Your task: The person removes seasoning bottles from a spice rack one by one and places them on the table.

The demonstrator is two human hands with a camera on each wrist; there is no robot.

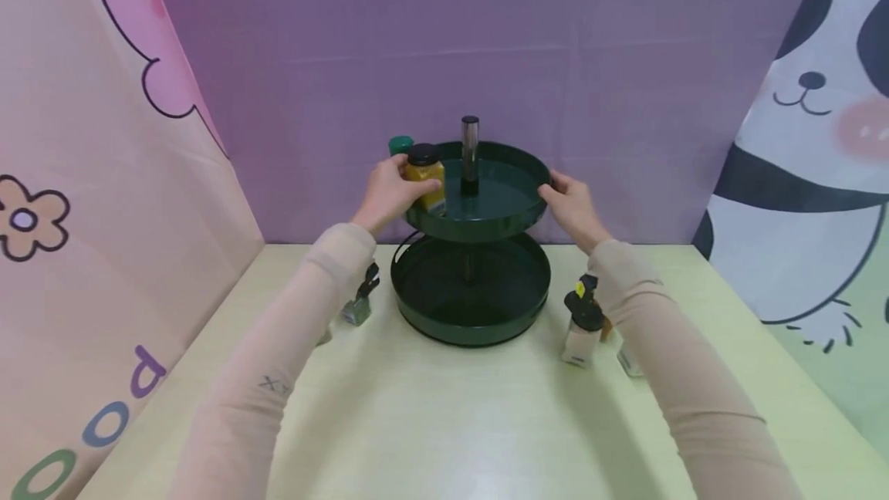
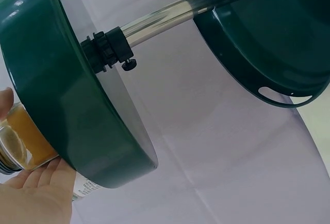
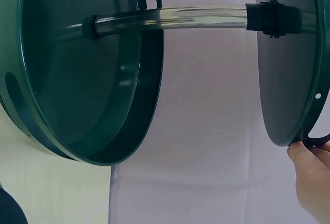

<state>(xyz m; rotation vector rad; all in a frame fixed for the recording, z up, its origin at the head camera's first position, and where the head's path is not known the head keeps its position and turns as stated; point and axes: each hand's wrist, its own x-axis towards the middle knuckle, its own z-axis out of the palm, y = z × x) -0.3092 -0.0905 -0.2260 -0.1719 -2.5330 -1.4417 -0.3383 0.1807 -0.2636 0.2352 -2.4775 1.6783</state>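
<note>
A dark green two-tier round tray stand [image 1: 472,322] with a metal centre post [image 1: 470,149] stands on the table. At the left of its upper tray [image 1: 479,228], my left hand [image 1: 390,195] grips a spice jar [image 1: 425,168] with yellow contents and a black lid. Behind that jar shows a green-lidded container [image 1: 400,145], mostly hidden. My right hand [image 1: 572,207] holds the upper tray's right rim, thumb and fingers on its edge near a handle slot, as the right wrist view shows. The lower tray [image 3: 103,105] holds nothing that I can see.
Right of the stand are a black-lidded jar [image 1: 580,342] with pale contents and a white-labelled container [image 1: 628,361] partly behind my sleeve. On the left a small black-topped jar [image 1: 357,309] lies near my forearm. A purple backdrop [image 1: 333,99] hangs behind the stand.
</note>
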